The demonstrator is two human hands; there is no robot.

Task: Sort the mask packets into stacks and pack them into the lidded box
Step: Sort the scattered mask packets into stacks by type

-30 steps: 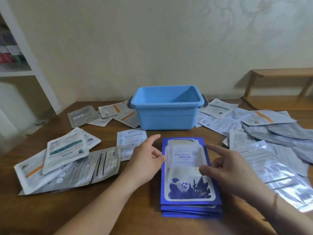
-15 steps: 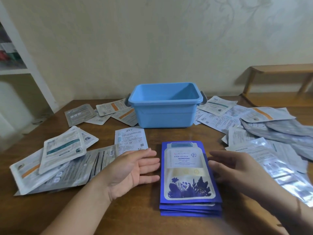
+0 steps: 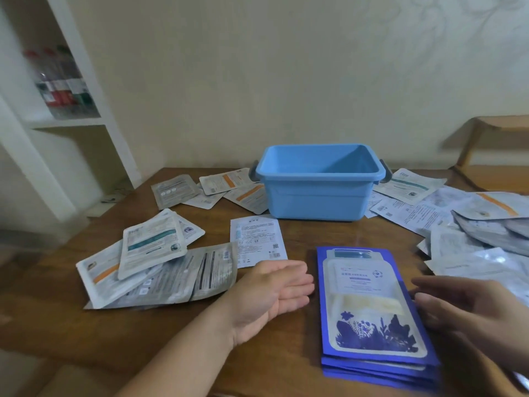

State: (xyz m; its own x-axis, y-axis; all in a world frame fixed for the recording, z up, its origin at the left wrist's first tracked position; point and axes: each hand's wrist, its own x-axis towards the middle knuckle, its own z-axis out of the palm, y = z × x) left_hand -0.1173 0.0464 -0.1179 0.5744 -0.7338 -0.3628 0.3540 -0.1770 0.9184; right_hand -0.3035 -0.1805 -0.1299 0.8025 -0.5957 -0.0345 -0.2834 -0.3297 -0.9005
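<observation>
So the blue stack (image 3: 372,308) sits on the desk (image 3: 297,236) between both hands — left hand (image 3: 274,293) flat beside it, fingers together, right hand (image 3: 469,308) at its edge, fingers loosely apart. Box (image 3: 317,193) sits empty behind — lid off.

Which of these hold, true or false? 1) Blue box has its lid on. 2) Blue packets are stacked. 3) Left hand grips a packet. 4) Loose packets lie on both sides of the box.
1) False: the blue box is open, and no lid shows.
2) True: the blue packet stack lies between the hands.
3) False: the left hand is open and flat beside the stack, holding nothing.
4) True: silver and white packets lie left and right of it.
</observation>
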